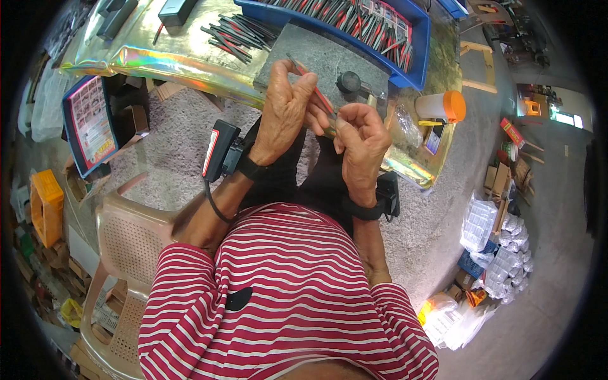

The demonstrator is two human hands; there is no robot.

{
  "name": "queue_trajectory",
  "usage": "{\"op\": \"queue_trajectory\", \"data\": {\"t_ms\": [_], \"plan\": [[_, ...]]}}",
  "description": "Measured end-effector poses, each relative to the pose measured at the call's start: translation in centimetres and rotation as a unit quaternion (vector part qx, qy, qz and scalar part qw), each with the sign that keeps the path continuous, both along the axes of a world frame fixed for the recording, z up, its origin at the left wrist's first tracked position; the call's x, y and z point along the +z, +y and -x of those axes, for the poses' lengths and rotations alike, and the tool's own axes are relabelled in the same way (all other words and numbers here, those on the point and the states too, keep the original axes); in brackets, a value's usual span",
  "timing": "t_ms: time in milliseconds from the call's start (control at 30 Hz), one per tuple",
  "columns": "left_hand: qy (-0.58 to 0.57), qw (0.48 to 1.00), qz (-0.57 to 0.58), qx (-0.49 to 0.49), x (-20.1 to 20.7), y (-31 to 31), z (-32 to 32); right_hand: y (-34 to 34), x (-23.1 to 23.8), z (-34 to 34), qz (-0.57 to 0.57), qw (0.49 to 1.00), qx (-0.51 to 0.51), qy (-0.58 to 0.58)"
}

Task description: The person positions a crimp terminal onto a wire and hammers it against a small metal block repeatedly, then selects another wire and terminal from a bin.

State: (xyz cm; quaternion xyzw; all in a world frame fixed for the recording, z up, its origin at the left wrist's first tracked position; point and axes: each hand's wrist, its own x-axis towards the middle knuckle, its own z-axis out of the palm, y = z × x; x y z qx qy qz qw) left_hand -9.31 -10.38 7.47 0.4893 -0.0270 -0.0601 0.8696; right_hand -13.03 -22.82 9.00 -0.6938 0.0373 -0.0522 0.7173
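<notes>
Both hands come together over the near edge of the work table. My left hand [285,104] is closed around a slim red-and-dark stick [323,101], which slants from upper left to lower right. At the stick's lower end, my right hand [363,133] has its thumb and fingers pinched together. Whether a small part sits in that pinch is hidden by the fingers. Just beyond the hands lies a grey stone-like slab [310,45], with a round black knob-like piece [349,82] on it. Similar slim sticks [237,38] lie in a loose pile left of the slab.
Behind the slab, a blue tray [415,75] holds many more sticks. A clear jar with an orange lid [454,106] stands at right, near a crumpled plastic bag [406,126]. A plastic chair [135,235] is at my left; boxes and bagged goods [512,253] line the floor at right.
</notes>
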Motion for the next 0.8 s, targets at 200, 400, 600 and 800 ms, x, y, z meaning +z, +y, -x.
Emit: {"op": "queue_trajectory", "data": {"t_ms": [200, 400, 600, 800], "plan": [[0.021, 0.999, -0.009, -0.041, -0.3, -0.2, 0.0, -0.1, -0.3, -0.1, -0.023, 1.000, -0.007, 0.011], [0.043, 0.996, 0.003, -0.080, -0.6, -0.2, 0.0, -0.5, -0.8, -0.2, -0.019, 1.000, -0.013, 0.019], [0.073, 0.990, -0.037, -0.113, -0.6, -0.3, -0.4, -1.0, -1.3, -0.3, 0.017, 1.000, -0.015, 0.019], [0.082, 0.986, -0.041, -0.141, -0.9, -0.7, -0.8, -1.6, -2.0, -0.3, 0.049, 0.998, -0.033, 0.007]]}}
